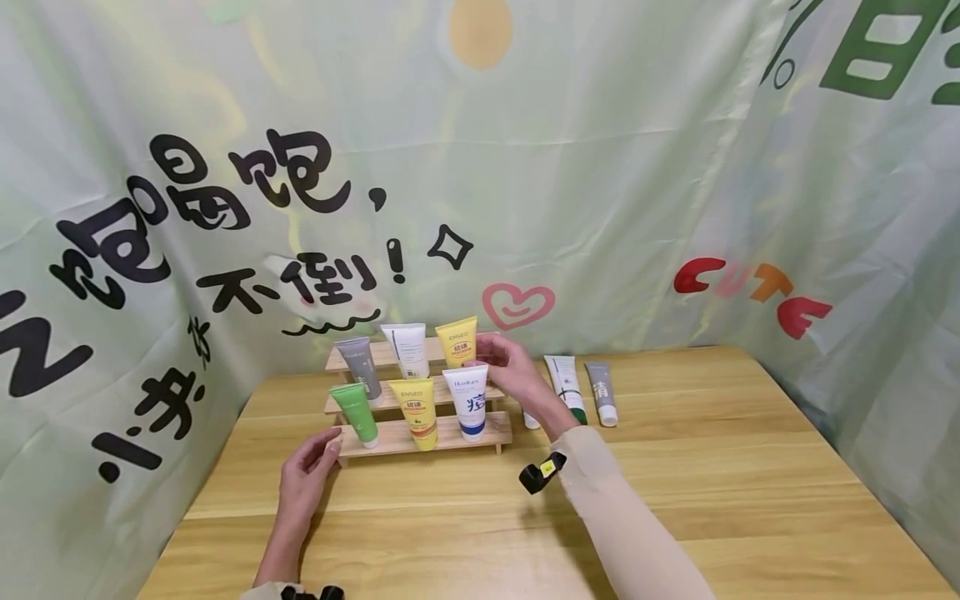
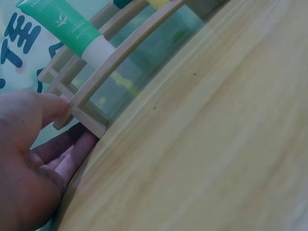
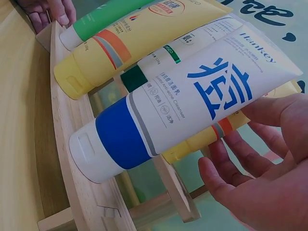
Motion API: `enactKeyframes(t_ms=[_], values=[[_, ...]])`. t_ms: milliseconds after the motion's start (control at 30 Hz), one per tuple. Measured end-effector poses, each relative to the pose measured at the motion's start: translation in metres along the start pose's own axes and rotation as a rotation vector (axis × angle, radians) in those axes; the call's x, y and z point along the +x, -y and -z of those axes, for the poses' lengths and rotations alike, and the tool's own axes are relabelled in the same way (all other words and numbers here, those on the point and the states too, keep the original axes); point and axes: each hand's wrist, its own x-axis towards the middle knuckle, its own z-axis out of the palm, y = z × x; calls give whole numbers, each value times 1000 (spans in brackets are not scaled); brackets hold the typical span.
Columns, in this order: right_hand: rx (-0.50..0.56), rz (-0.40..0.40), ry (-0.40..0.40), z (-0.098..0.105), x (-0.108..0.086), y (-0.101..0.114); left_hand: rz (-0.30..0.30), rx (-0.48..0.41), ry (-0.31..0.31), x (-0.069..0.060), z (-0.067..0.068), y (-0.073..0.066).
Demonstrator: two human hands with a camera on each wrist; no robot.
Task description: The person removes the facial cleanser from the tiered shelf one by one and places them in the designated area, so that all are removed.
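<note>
A tiered wooden rack [image 1: 450, 433] holds several squeeze tubes. My left hand [image 1: 307, 471] grips its front left corner, thumb on the shelf end and fingers against the leg [image 2: 91, 122]. Behind the white-and-blue tube [image 3: 192, 101], my right hand [image 1: 517, 371] pinches a yellow tube [image 1: 456, 340] by its right side; that tube's lower part is hidden in the head view. On the front shelf stand a green tube [image 1: 356, 414], another yellow tube [image 1: 417, 412] and the white-and-blue one. Farther back are a grey tube [image 1: 362, 367] and a white tube [image 1: 407, 350].
Right of the rack, a white tube with a green cap [image 1: 566, 385] and a grey tube [image 1: 602, 393] lie on the wooden table [image 1: 450, 533]. Another white tube [image 1: 531, 420] is mostly covered by my right arm. A printed curtain [image 1: 600, 208] hangs behind.
</note>
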Motion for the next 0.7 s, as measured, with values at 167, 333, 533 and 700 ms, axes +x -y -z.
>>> enactKeyframes(t_ms=[167, 333, 533, 700], values=[[-25, -11, -27, -1, 0, 3, -14, -13, -5, 1, -1, 1], [-31, -32, -23, -2, 0, 4, -24, -23, -2, 1, -1, 2], [-17, 10, -53, 5, -4, 8, -10, -29, 0, 0, -1, 1], [1, 56, -57, 13, -11, 15, -7, -24, 2, -1, 0, -1]])
